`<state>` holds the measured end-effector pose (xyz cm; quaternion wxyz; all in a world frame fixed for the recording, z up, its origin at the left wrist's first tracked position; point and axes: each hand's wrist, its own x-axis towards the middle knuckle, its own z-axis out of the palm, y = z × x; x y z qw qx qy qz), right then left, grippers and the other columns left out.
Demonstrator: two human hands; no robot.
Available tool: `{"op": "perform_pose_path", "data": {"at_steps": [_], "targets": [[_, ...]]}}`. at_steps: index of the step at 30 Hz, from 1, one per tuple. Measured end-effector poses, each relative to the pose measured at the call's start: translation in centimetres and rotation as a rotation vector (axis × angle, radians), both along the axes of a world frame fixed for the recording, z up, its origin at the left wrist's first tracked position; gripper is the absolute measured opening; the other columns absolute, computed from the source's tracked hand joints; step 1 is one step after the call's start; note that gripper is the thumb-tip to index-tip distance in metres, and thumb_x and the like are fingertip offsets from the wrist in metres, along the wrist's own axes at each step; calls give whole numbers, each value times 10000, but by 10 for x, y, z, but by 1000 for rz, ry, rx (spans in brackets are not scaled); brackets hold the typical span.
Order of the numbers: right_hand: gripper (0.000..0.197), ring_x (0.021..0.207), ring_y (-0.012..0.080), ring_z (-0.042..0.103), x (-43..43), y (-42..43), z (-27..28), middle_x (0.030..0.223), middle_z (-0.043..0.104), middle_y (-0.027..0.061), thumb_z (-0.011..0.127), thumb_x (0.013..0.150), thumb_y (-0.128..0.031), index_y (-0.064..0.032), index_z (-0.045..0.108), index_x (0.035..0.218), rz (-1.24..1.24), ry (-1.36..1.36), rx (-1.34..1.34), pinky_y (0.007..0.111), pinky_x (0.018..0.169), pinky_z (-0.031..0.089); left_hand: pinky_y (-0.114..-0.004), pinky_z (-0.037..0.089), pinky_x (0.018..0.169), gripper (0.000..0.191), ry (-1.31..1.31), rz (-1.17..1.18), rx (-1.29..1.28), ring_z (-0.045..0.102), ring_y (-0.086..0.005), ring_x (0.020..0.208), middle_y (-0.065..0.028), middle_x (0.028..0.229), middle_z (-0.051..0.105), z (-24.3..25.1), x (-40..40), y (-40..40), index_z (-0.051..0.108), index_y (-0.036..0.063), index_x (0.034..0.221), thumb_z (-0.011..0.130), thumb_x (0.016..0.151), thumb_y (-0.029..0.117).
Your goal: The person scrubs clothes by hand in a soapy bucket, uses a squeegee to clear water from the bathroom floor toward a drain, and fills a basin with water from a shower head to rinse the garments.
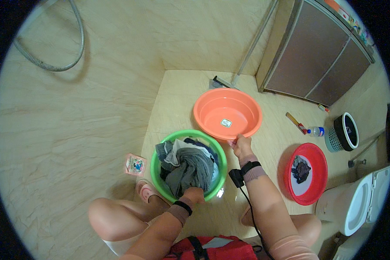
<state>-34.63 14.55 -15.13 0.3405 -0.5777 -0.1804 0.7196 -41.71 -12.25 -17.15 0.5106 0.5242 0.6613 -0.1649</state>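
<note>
A green plastic basin (222,177) heaped with wet-looking clothes (191,165), mostly grey with some white and dark pieces, sits on the floor before me. My left hand (194,195) is at its near rim, against the grey cloth; the fingers are hidden, so I cannot tell what they grip. Just beyond, an orange plastic basin (227,107) bears a small sticker and holds nothing else. My right hand (241,144) pinches its near rim, thumb and fingers on the edge. The two basins stand close together, their rims nearly touching.
To the right, a red basin (323,175) holds dark cloth, near a toilet (357,204). A water bottle (316,131), a brush (295,123) and a bin (334,141) are beyond. A floor squeegee (227,84) leans behind; a pink packet (136,164) lies left.
</note>
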Motion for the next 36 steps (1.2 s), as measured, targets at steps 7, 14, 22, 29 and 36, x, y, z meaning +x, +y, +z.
{"op": "perform_pose_path", "data": {"at_steps": [7,14,22,29,36], "targets": [[266,702,228,609,-63,6,2,937,593,139,434,891,-26,-73,425,1153,19,-107,-70,354,538,525,-426,506,620,401,-299,14,152,646,-300,703,-156,857,668,-14,-2,5,648,-28,821,623,723,360],[271,757,244,642,-94,13,-35,1001,600,147,423,910,-31,-63,446,1178,318,134,-22,309,485,556,-368,499,699,240,-264,552,669,640,-263,763,-129,824,657,-4,-66,86,644,43,874,578,850,273],[278,880,212,604,-114,5,-59,1070,580,107,466,882,-47,-58,485,1160,698,142,-100,309,681,544,-566,262,1003,797,402,705,426,266,-412,1287,-221,1401,269,-24,-131,122,291,143,1404,647,741,407],[63,504,154,487,-51,96,-76,629,511,44,523,835,-99,-72,519,778,594,-86,125,290,435,388,-644,86,1040,1053,433,514,100,42,-379,1392,-193,1512,-9,-38,-134,122,-38,247,1466,659,728,526],[94,537,179,516,21,61,-75,673,537,76,490,871,-124,-40,524,845,567,-101,-45,307,465,429,-667,65,1035,1061,480,530,192,76,-357,1390,-181,1505,48,-51,-126,103,13,241,1466,692,696,510]]}}
